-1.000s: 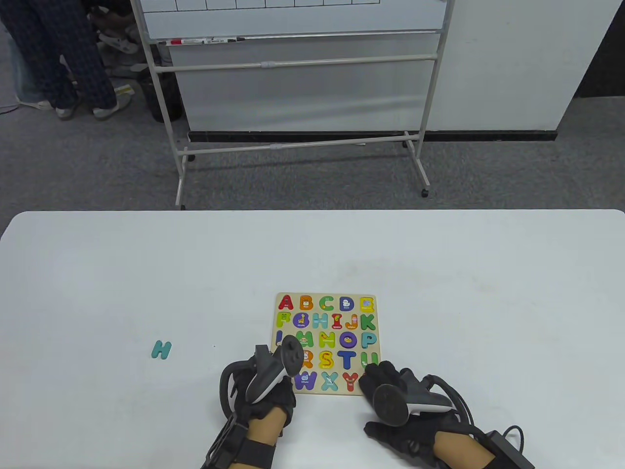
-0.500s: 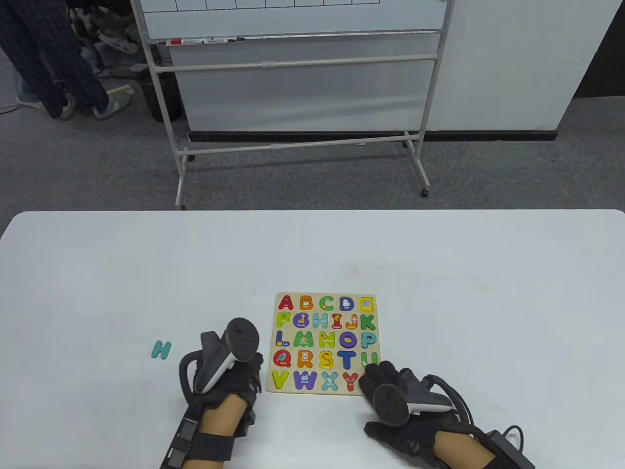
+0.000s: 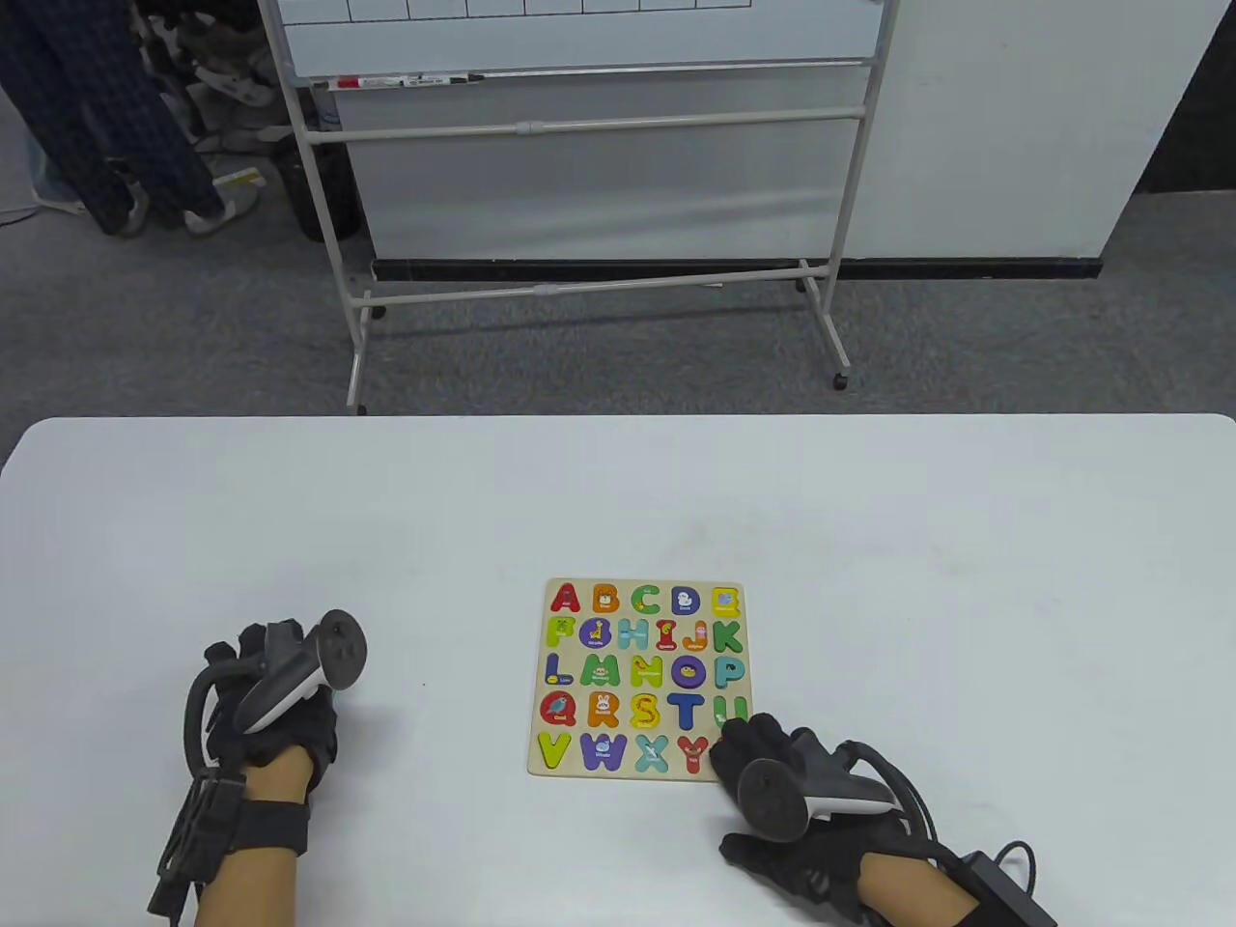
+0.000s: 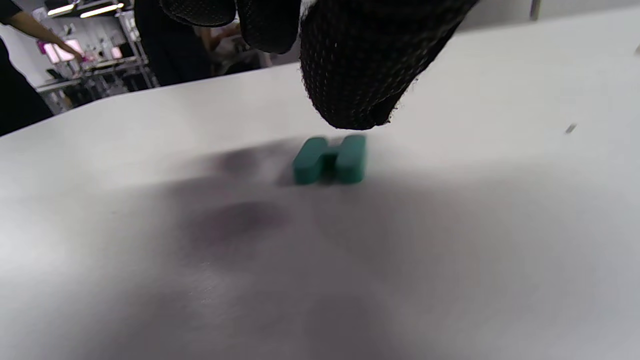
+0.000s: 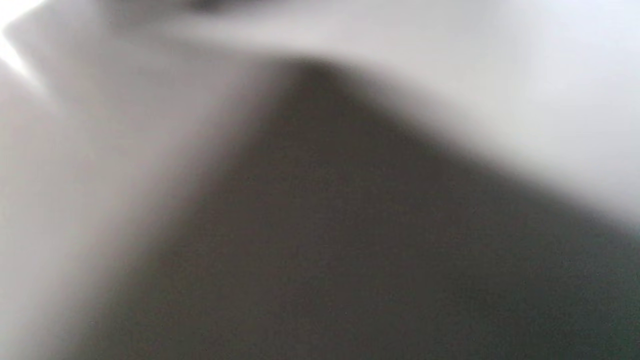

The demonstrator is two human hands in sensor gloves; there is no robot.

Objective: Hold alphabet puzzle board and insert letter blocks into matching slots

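- On the white worktop (image 3: 869,541), which fills the lower half of the table view, the alphabet puzzle board (image 3: 639,678) lies flat, a little right of the middle and near the front edge.
- The board is filled with coloured letters in rows from A down to Y; the H slot in the second row shows only a pale teal recess.
- The right hand (image 3: 772,772) rests on the board's near right corner, gloved fingers lying over the edge by the U and Y, pressing rather than gripping; its tracker sits on the back of the hand.
- The left hand (image 3: 275,695) is well to the left of the board, low over the worktop, its tracker tilted up.
- In the left wrist view, the gloved fingertips (image 4: 360,75) hang just above the teal H block (image 4: 330,159), which lies flat on the worktop; the fingers are unclenched and hold nothing.
- The right wrist view is a grey blur.
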